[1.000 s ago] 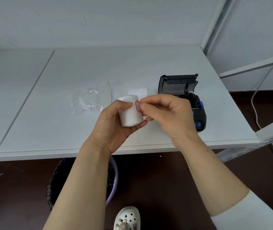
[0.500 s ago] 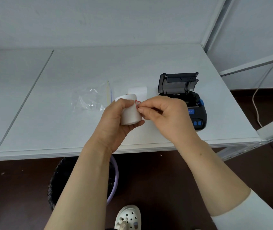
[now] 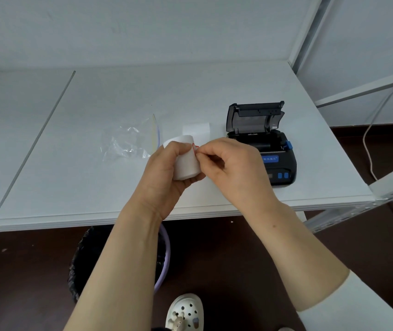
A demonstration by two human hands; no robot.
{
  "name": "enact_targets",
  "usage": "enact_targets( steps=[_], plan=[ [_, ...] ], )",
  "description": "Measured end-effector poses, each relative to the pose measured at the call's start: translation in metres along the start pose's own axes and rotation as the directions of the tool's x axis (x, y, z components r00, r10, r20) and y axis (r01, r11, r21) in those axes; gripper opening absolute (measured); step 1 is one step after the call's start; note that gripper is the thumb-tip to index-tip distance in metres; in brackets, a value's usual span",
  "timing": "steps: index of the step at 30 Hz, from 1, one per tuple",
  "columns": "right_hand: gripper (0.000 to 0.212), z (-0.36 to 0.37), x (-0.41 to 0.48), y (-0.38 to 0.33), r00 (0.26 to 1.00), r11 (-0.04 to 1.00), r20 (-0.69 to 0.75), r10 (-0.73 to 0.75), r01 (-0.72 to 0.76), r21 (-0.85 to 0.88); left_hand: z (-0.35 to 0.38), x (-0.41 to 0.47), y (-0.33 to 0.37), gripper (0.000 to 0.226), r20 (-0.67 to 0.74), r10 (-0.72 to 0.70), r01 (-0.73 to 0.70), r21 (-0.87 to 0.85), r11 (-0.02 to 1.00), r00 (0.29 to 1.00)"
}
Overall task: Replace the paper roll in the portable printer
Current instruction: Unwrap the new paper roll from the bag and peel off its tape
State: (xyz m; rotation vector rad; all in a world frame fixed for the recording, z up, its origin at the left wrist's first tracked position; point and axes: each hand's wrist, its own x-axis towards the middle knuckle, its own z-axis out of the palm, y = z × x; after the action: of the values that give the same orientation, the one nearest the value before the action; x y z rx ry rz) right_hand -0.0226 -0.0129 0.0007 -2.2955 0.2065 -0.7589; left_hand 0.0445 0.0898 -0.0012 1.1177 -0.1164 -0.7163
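My left hand (image 3: 164, 173) grips the roll (image 3: 187, 163), axis roughly upright, just left of the printer (image 3: 274, 163), its lid (image 3: 255, 115) open. My right hand (image 3: 233, 170), nearer the printer, pinches what seems a red seal tab (image 3: 195, 147) on the roll's top edge.

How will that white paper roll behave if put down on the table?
Probably light: the left hand holds the paper roll with thumb and fingers alone. A smooth cylinder, it would likely roll if laid sideways on the table. Once the right hand peels the red-edged tab, its end may unwind.
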Motion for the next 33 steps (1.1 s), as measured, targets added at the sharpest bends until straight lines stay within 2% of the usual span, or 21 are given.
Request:
enact_targets(
  steps=[3, 7, 9, 15, 22, 28, 33],
  plan=[
    [0.016, -0.001, 0.001, 0.001, 0.998, 0.999, -0.031, 0.048, -0.048, 0.009, 0.001, 0.0, -0.001, 0.012, -0.008, 0.007, -0.007, 0.005, 1.0, 1.0],
    [0.01, -0.006, 0.004, 0.001, 0.983, 0.965, 0.056, 0.172, -0.18, 0.191, 0.0, 0.001, 0.002, 0.02, -0.035, 0.021, -0.022, -0.019, 1.0, 0.999],
    [0.009, -0.008, 0.004, -0.001, 0.984, 0.963, 0.077, 0.162, -0.175, 0.206, -0.001, 0.001, 0.003, 0.019, -0.019, 0.026, -0.026, -0.023, 0.999, 0.999],
    [0.014, -0.008, 0.004, 0.0, 0.994, 0.995, 0.087, 0.067, -0.074, 0.074, -0.002, 0.001, 0.001, 0.029, -0.016, 0.017, -0.016, 0.048, 0.999, 1.0],
    [0.018, -0.012, 0.006, 0.001, 0.988, 1.0, 0.157, -0.011, 0.012, -0.009, -0.005, 0.0, 0.001, 0.019, -0.027, -0.018, 0.021, 0.103, 0.994, 0.999],
    [0.011, -0.013, 0.004, -0.001, 0.986, 0.995, 0.169, 0.012, 0.004, -0.097, -0.003, -0.002, 0.0, 0.01, -0.012, -0.031, 0.032, 0.139, 0.99, 0.999],
    [0.005, -0.011, 0.002, -0.003, 0.99, 0.989, 0.135, 0.034, -0.014, -0.144, 0.0, -0.004, 0.001, 0.01, 0.008, -0.042, 0.04, 0.147, 0.988, 0.999]
  ],
)
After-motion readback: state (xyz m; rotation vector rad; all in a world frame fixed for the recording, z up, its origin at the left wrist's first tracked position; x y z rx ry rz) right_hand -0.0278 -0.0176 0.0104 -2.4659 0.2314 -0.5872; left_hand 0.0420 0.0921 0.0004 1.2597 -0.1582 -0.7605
